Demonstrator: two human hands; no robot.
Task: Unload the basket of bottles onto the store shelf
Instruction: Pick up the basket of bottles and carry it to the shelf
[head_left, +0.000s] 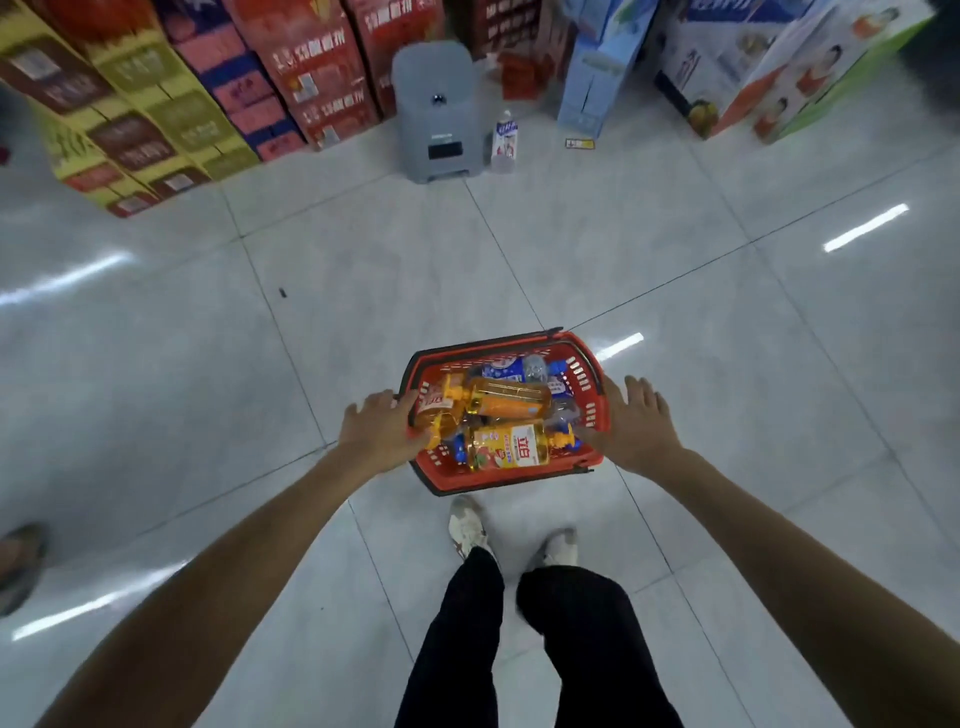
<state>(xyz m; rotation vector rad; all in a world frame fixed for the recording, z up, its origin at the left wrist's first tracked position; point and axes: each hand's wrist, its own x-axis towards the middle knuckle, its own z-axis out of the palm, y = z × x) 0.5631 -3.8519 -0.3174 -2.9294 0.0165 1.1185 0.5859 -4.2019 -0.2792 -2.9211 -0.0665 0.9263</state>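
left hand: open, fingers spread, over the left rim of the basket; holds nothing; contact with the rim unclear.
basket: red plastic, on the floor tiles just ahead of the person's shoes, between the 2 hands.
handles: black, both folded down along the long rims, neither in a hand.
basket handling: looks full, so likely heavy; slotted walls probably flex under load. Best hold is both handles swung up together, or 2 hands under the short rims. 1-sided lift would tip it.
orange bottles: at least 3, lying on their sides on top of the pile, with amber liquid and pump-style tops.
orange bottle handling: rigid plastic, smooth, probably heavy for size and slippery. Grip round the body, not the pump head. Top layer is free to lift out first.
blue-label bottles: clear, at the far end, partly buried under the orange ones; count unclear.
right hand: open, fingers straight and spread, just beside the right rim; empty; thumb side near the rim, touch unclear.
shelf: not plainly in view, only stacked cartons well beyond the basket.
status: nothing unloaded that I can see.
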